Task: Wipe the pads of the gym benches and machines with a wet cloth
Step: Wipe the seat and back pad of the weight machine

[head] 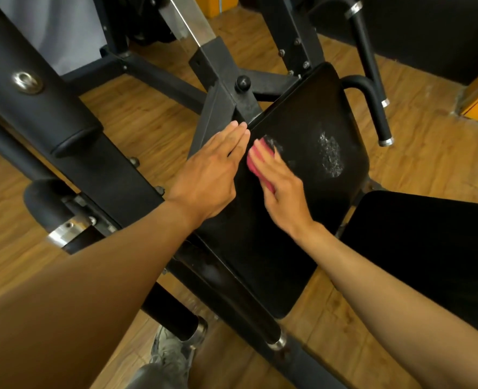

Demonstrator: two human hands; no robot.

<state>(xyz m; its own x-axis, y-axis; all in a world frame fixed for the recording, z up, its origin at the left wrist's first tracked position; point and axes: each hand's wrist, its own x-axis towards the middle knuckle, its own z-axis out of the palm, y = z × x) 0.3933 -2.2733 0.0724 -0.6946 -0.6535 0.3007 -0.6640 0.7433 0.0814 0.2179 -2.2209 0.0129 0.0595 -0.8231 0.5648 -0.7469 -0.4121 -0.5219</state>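
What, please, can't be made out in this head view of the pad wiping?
- Cloth: mostly hidden under the right hand, blurred; its wetness cannot be told.
- Pad: the part under the left hand and both arms is covered.
- Second pad: cut off by the right edge.
- Shoe: partly behind the frame.

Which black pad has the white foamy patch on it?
The long middle pad under both hands, with the pink cloth on it; the pad at right shows no foam.
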